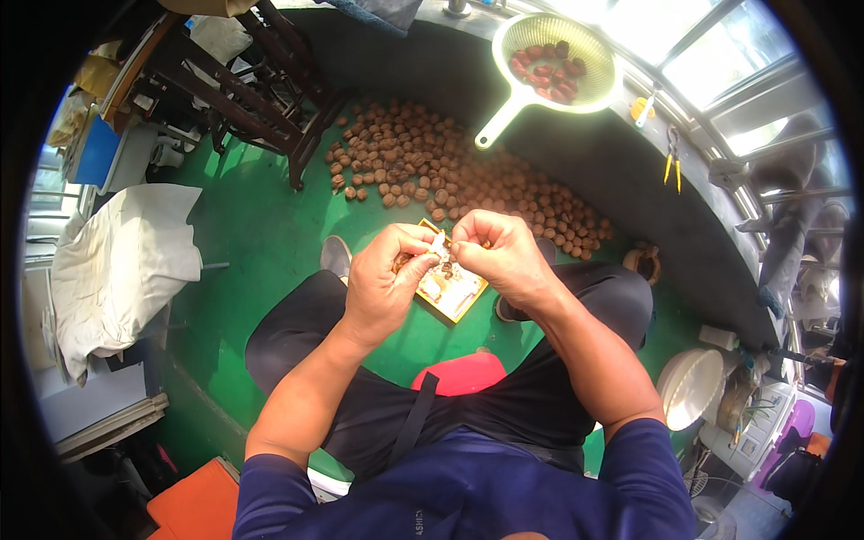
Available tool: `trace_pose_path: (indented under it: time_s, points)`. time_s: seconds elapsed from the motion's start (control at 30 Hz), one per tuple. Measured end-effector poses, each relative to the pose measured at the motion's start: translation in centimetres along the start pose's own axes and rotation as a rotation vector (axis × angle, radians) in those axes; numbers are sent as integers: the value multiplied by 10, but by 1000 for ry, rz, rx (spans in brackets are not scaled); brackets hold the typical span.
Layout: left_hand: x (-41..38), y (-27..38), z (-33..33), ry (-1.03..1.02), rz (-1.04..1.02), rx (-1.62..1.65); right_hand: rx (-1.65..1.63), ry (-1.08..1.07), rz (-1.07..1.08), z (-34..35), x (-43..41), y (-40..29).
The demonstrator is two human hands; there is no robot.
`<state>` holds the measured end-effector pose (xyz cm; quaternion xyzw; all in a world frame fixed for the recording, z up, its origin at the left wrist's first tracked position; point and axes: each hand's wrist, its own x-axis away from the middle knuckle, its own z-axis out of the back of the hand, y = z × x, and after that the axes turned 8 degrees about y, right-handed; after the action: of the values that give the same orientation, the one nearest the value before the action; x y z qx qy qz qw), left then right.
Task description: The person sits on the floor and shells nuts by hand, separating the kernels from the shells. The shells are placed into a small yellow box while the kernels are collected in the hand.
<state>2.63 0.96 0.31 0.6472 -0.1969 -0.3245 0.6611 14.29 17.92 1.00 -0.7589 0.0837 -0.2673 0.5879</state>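
My left hand [388, 270] is raised above a shallow yellow-edged box [457, 315], its thumb and fingers pinching a small pale piece [439, 241], and a brown piece of walnut shell [401, 262] shows in its curled fingers. Close beside it, my right hand [496, 253] has its thumb and forefinger pressed together at that pale piece; whether they hold something of their own cannot be told. Something brown shows at its curled fingers. In the box, partly hidden by both hands, lie pale bits and brown shell fragments. Many whole walnuts [425, 158] are spread on the green floor beyond.
A pale green strainer [503, 118] with dried red dates [540, 73] sits on the ledge at the upper right, near yellow-handled pliers [672, 158]. A dark wooden chair [270, 111] stands upper left, a cloth-covered object [128, 270] at the left, and white basins [688, 389] at the right.
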Motion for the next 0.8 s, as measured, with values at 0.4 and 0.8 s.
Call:
trace_pose_path:
  time_s: [0.4,0.8]
  points:
    - [-2,-4,1,-4,56,31,233,61,201,-2,2,4]
    - [-6,6,-1,-20,-319,-305,91,9,106,-1,2,2]
